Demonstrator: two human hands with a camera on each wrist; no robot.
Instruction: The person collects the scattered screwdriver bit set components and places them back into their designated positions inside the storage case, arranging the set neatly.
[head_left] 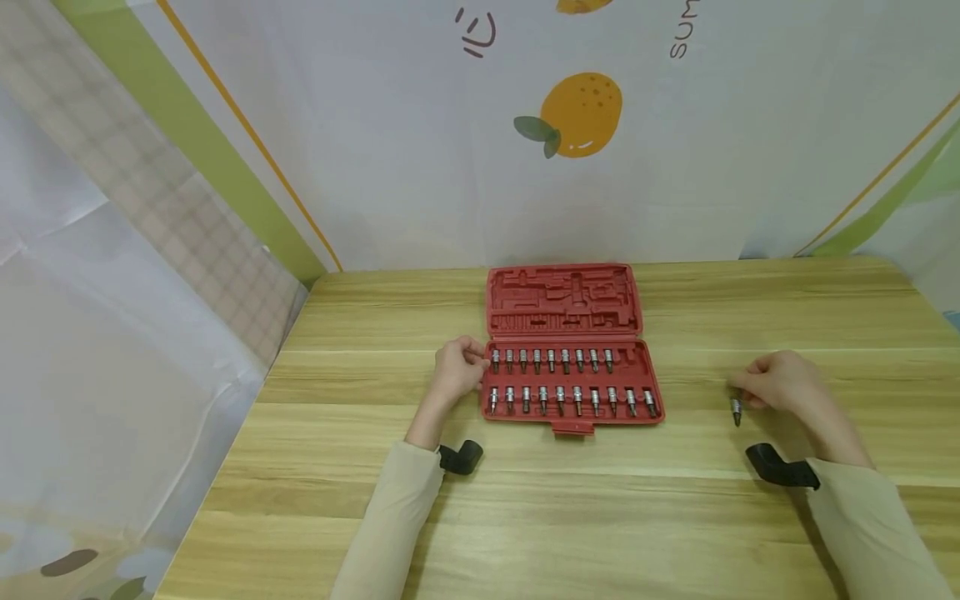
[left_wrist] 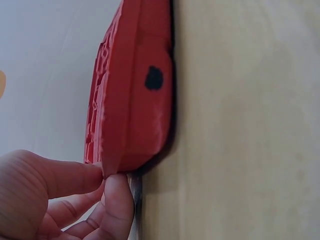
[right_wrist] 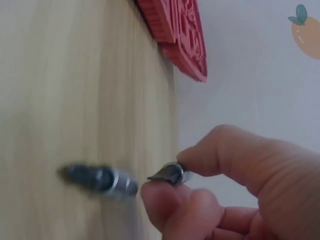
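Note:
The red socket case (head_left: 573, 379) lies spread flat on the table, with two rows of silver-topped bit sockets in its lower half. My left hand (head_left: 457, 367) is at the case's left side; the left wrist view shows thumb and index finger pinching a corner of the case (left_wrist: 135, 100). Well to the right, my right hand (head_left: 783, 383) pinches a small bit socket (right_wrist: 171, 173) between thumb and fingertips. A second bit socket (right_wrist: 102, 181), blurred, is beside those fingers against the table; in the head view one bit socket (head_left: 737, 410) shows just below the hand.
The case's moulded lid (head_left: 562, 300) lies back toward the wall, and its latch tab (head_left: 573, 428) points to the front. Behind the wooden table (head_left: 570, 517) hangs a white cloth (head_left: 390, 150) with fruit prints. Black wrist mounts (head_left: 780, 468) sit on both forearms.

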